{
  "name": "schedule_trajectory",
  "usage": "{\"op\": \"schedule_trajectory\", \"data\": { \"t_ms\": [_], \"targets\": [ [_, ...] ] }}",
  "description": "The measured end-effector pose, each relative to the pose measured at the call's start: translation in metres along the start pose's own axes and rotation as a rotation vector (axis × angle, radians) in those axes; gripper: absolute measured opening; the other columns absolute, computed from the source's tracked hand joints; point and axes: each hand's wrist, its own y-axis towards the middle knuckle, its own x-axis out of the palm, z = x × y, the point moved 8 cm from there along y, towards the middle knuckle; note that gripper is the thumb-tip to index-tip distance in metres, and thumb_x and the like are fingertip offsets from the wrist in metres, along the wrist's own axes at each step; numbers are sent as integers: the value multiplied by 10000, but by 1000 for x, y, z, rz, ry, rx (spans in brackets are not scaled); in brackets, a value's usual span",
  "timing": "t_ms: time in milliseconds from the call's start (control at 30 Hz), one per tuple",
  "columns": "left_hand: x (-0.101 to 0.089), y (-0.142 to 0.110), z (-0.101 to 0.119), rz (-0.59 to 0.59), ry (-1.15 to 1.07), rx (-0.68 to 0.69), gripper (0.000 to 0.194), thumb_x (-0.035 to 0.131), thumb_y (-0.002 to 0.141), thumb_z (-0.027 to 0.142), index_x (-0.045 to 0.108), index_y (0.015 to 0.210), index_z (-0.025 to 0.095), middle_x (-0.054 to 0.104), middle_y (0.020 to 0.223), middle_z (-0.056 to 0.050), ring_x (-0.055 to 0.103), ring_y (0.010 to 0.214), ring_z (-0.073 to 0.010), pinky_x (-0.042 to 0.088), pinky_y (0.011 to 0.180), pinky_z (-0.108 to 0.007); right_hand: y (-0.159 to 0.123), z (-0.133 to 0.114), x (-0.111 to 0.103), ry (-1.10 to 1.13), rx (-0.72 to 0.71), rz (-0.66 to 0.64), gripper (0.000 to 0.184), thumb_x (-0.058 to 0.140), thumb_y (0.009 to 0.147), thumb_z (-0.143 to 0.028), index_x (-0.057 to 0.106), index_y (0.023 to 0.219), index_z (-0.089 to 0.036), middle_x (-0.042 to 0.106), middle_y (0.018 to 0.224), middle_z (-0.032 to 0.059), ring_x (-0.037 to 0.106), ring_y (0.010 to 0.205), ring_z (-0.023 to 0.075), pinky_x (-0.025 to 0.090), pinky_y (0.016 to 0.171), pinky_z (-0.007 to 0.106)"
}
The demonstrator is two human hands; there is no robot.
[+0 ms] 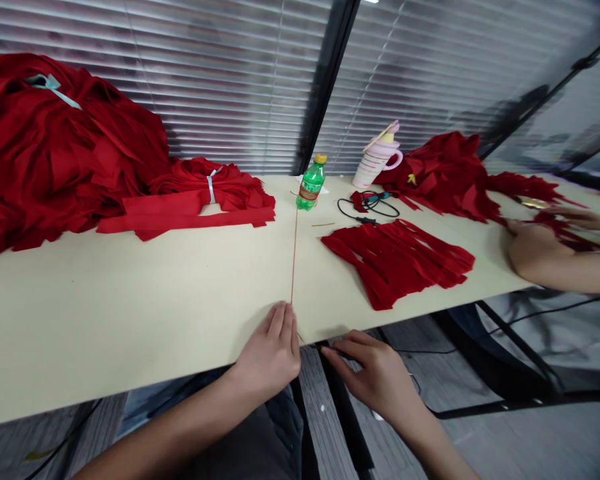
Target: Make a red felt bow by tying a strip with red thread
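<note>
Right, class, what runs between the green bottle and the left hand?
A thin red thread runs along the table from near the green bottle to the left hand, shown in the head view.

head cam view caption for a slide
Left hand and right hand at a table edge by a thin red strand, red fabric strips beyond

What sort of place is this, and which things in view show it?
Probably a makeshift cloth workroom in an office: a long cream board table heaped with cut red fabric strips, grey slatted window blinds behind it, and a green plastic drink bottle among the work.
</note>
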Motion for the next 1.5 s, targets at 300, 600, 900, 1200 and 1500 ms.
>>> {"op": "schedule_trajectory", "data": {
  "t_ms": [300, 600, 900, 1200, 1500],
  "targets": [
    [-2, -1, -1, 15, -28, 15, 346, 600, 852, 298, 615, 1075, 34, 636, 1149, -184, 583, 1116, -261, 460, 947, -423, -3, -12, -14, 198, 3, -56, 299, 539, 887, -348, 607, 639, -195, 537, 618, 6, 536, 550, 122, 398, 513, 238],
    [-2, -1, -2, 16, -47, 3, 384, 599, 848, 307, 604, 1102, 19, 625, 1169, -195, 571, 1137, -268, 452, 962, -417, -5, -13, 11, 375, 81, 185, 296, 543, 869, -368, 543, 643, -176, 513, 565, -5, 473, 496, 107, 367, 460, 217],
    [0, -1, -3, -16, -121, -10, 395, 551, 853, 230, 574, 1142, -38, 584, 1214, -241, 535, 1183, -292, 438, 996, -398, -8, -10, 58, 617, 184, 233, 307, 621, 811, -406, 583, 651, -146, 556, 602, 3, 519, 531, 111, 408, 472, 216],
    [6, -7, -6, -131, -443, -46, 480, 462, 867, 184, 445, 1258, -95, 433, 1347, -295, 335, 1325, -358, 314, 1098, -447, -11, -17, 90, 863, 208, 221, 346, 540, 897, -435, 622, 761, -128, 613, 670, -4, 584, 616, 109, 485, 604, 256],
    [-10, -30, -60, -305, -1010, -375, 1008, 618, 719, 363, -26, 1456, 122, 203, 1521, -151, 300, 1367, -229, 416, 1042, -319, 1, -49, 38, 917, 86, 60, 245, 585, 859, -283, 670, 656, -177, 592, 537, -6, 536, 502, 95, 401, 500, 185]
  ]
}}
